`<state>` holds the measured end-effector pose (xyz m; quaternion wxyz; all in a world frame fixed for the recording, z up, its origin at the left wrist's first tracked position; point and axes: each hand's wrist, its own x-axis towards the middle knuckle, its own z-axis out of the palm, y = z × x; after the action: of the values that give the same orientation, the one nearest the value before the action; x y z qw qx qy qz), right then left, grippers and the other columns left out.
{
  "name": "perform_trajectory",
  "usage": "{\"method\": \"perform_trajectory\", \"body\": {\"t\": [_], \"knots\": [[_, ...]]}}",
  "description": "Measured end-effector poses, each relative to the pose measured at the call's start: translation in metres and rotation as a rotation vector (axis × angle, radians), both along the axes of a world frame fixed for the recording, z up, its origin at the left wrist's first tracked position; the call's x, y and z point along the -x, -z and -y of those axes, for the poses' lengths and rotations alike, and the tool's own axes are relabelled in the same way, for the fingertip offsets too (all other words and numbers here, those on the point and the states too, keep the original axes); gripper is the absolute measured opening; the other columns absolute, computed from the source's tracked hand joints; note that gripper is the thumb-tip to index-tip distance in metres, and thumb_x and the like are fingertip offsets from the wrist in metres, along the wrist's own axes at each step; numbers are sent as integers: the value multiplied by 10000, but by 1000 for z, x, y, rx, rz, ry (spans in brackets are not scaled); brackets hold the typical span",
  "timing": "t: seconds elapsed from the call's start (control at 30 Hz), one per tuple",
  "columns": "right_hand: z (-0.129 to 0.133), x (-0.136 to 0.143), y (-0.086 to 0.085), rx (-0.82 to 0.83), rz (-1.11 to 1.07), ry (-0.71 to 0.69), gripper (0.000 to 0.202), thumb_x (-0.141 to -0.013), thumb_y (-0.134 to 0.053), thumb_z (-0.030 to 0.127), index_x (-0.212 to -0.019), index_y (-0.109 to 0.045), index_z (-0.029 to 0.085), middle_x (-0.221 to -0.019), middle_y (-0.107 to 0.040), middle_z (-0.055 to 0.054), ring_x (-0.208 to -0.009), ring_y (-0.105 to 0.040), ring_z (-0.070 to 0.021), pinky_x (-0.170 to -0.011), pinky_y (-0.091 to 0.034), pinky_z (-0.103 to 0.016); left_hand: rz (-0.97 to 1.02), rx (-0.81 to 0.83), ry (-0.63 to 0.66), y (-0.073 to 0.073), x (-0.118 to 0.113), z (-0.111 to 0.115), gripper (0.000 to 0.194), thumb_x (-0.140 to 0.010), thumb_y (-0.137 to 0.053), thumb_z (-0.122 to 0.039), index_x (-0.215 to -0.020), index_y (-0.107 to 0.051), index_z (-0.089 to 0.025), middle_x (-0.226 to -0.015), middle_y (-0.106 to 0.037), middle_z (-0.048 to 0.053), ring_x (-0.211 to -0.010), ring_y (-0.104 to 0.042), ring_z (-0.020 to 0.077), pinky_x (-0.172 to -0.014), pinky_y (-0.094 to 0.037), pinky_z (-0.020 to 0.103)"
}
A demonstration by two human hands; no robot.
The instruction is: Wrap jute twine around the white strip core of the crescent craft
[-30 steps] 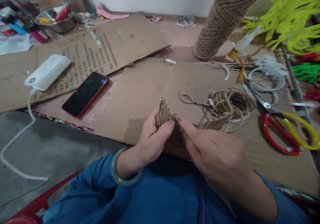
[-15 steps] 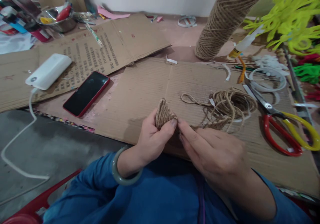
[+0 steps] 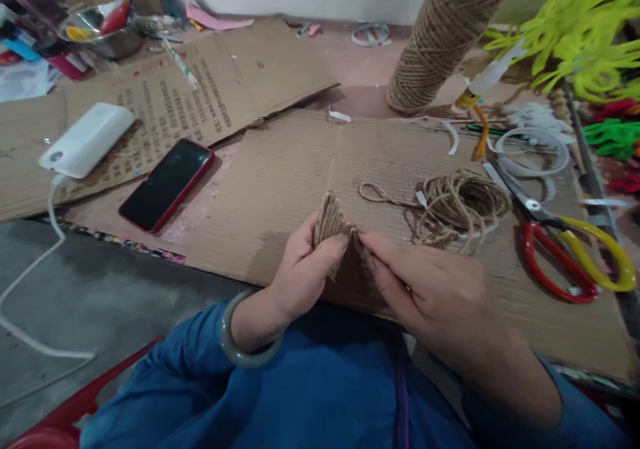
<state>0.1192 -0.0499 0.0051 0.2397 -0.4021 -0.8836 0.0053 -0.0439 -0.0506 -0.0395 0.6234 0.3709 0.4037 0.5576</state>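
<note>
A small coiled piece of brown twine (image 3: pixel 329 222) sits in my left hand (image 3: pixel 305 269), thumb pressed on its front. At the right edge of the piece, my right hand (image 3: pixel 425 282) pinches with thumb and forefinger; what lies between the fingertips is too small to make out, though twine shows beside them. Both hands are close together above the cardboard's front edge. Beyond my right hand lies a loose bundle of twine (image 3: pixel 463 202), with a loop reaching left. A green bangle is round my left wrist.
Scissors with red and yellow handles (image 3: pixel 533 207) lie at the right, near a white tape ring (image 3: pixel 560 162). A large twine spool (image 3: pixel 435 42) stands behind, beside a glue bottle (image 3: pixel 467 99). A phone (image 3: pixel 167 185) and a white power bank (image 3: pixel 87 140) lie left on cardboard (image 3: pixel 280 162) and table.
My right hand has drawn slightly away to the right, and more of the twine piece's underside shows between the hands. The whole view has shifted a little.
</note>
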Motion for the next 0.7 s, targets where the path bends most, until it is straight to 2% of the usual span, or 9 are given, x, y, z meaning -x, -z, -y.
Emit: {"method": "perform_trajectory", "body": {"t": [0.2, 0.4, 0.7], "knots": [[-2, 0, 0, -8, 23, -5, 269, -953, -455, 204, -1106, -660, 121, -670, -702, 5, -520, -610, -123, -516, -388, -286, 17, -27, -21, 4, -1, 1, 93, -856, -630, -277, -930, -673, -239, -868, -680, -18, -804, -611, 127, -781, -493, 241], [-1, 1, 1, -43, 23, -32, 259, -940, -481, 184, -1125, -648, 114, -682, -706, 4, -540, -625, -124, -526, -400, -287, -36, -36, -45, 3, -1, 2, 96, -866, -617, -297, -926, -657, -233, -855, -654, -12, -775, -596, 129, -748, -492, 256], [2, 4, 2, 5, -34, -38, 270, -954, -459, 199, -1124, -638, 89, -772, -743, -38, -589, -672, -135, -544, -452, -281, -159, -61, -65, 0, 0, 1, 125, -868, -609, -324, -923, -646, -218, -843, -642, 3, -776, -584, 141, -748, -480, 268]]}}
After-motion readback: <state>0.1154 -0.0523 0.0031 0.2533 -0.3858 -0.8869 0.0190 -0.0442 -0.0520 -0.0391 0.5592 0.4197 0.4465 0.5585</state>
